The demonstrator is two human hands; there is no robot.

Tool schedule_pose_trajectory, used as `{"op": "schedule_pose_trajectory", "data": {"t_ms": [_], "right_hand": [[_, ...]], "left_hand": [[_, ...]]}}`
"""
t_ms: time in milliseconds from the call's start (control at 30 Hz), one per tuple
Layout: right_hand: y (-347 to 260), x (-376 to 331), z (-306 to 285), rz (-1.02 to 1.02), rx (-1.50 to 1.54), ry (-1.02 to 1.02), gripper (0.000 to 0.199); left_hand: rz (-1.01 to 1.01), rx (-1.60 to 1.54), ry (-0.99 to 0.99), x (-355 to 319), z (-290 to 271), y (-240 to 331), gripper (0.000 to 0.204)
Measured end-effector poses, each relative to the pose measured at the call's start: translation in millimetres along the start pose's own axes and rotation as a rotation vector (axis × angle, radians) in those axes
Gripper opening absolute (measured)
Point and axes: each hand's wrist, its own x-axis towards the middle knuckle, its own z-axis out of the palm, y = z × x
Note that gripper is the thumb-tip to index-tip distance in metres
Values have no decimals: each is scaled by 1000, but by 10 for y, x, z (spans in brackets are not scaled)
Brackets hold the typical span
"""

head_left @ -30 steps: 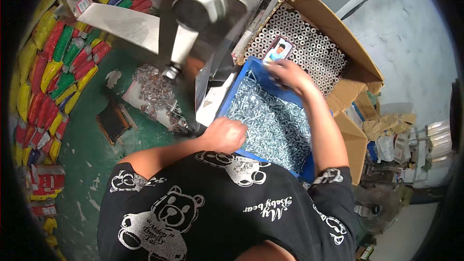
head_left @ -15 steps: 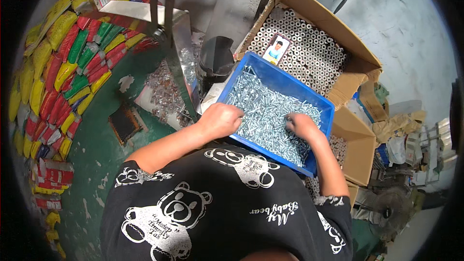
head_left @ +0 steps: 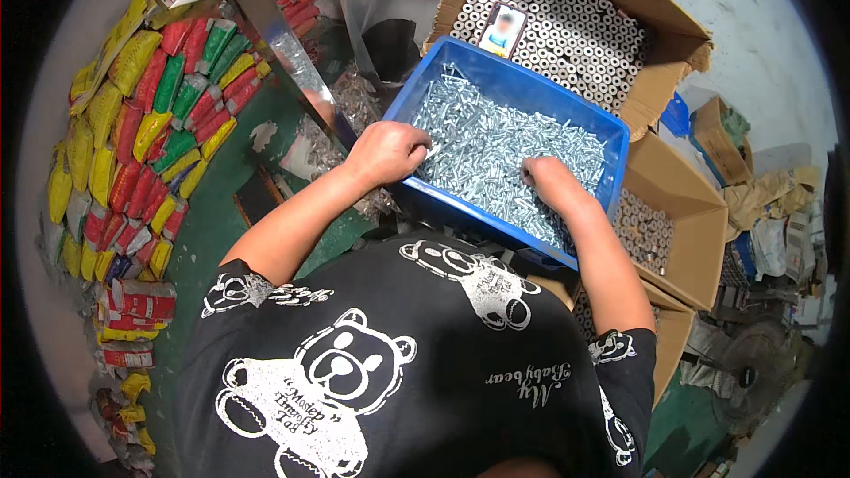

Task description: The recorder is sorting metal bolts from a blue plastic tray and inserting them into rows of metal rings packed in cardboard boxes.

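Note:
A blue plastic bin [head_left: 469, 219] sits in front of me, tilted in view and spread with small silvery screws [head_left: 496, 137]. My left hand [head_left: 388, 153] is over the bin's left edge, its fingers curled together by the screws. I cannot make out what is between those fingertips. Inside the bin, toward the right, my right hand [head_left: 554, 181] has its thumb and fingers drawn together at the surface of the screws. Whatever it pinches is hidden.
Behind the bin stands a cardboard box [head_left: 677, 57] of upright white rolls, with a phone [head_left: 503, 30] lying on them. More open cartons [head_left: 699, 243] are at the right. A metal machine frame [head_left: 282, 53] rises at the left, beyond which colourful packets [head_left: 133, 133] are piled. A fan [head_left: 748, 376] stands lower right.
The whole view has shifted, so the bin and boxes sit a little higher and further right. Both hands stay curled at the screws; my left hand has turned slightly at the bin's edge.

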Motion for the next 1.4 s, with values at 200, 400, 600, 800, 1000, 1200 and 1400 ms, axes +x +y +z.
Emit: {"op": "schedule_pose_trajectory", "data": {"t_ms": [200,400,600,800,1000,1200,1400], "right_hand": [[-127,-41,-122,-72,-2,-44,15],[20,10,-72,-34,131,-38,10],[-175,-115,144,-40,-179,127,26],[-89,-33,11,128,218,80,20],[169,-114,-266,613,1403,301,16],[-465,404,-361,533,479,195,16],[-306,516,-216,377,-143,264,16]], "left_hand": [[12,-11,14,-21,19,-28,20],[36,-16,7,-17,16,-38,20],[35,-13,-30,-17,53,-83,18],[112,-118,13,-19,83,-159,11],[149,-154,25,-33,95,-192,11],[185,-206,-27,-16,75,-224,13],[184,-245,-83,-43,103,-297,13]]}}
